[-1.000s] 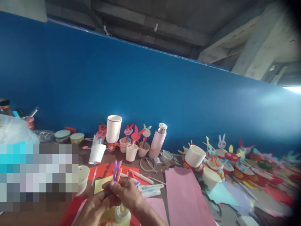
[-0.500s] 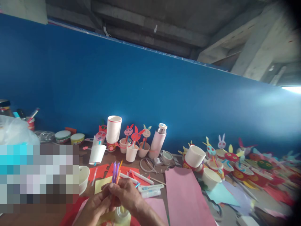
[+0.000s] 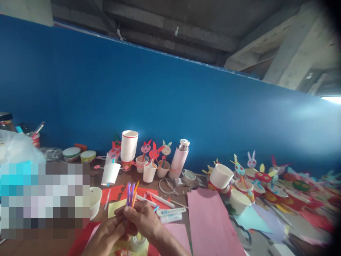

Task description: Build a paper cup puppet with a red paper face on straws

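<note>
Both hands meet low in the middle of the head view around a small bundle of thin purple and orange straws [image 3: 131, 195], which points upward. My right hand [image 3: 143, 217] is closed, its thumb pressed on the bundle. Fingers of my left hand [image 3: 113, 227] are closed around its lower part, which the hands hide. Just below lies a roll of clear tape [image 3: 139, 242] over yellow and red paper. Beyond the fingers are white markers [image 3: 163, 201] on red paper scraps, and a pale blue utility knife [image 3: 172, 212] lies to their right.
A pink paper sheet [image 3: 206, 220] lies on the right. Paper cups with rabbit-like paper figures [image 3: 154, 154] stand along the blue wall, beside a cup stack [image 3: 129, 145] and a pink thermos [image 3: 179, 159]. More cup figures [image 3: 262, 177] crowd the right. A blurred patch covers the left.
Hardly anything differs. Both hands stay closed around the straws in nearly the same place, with only a slight shift of the camera view.
</note>
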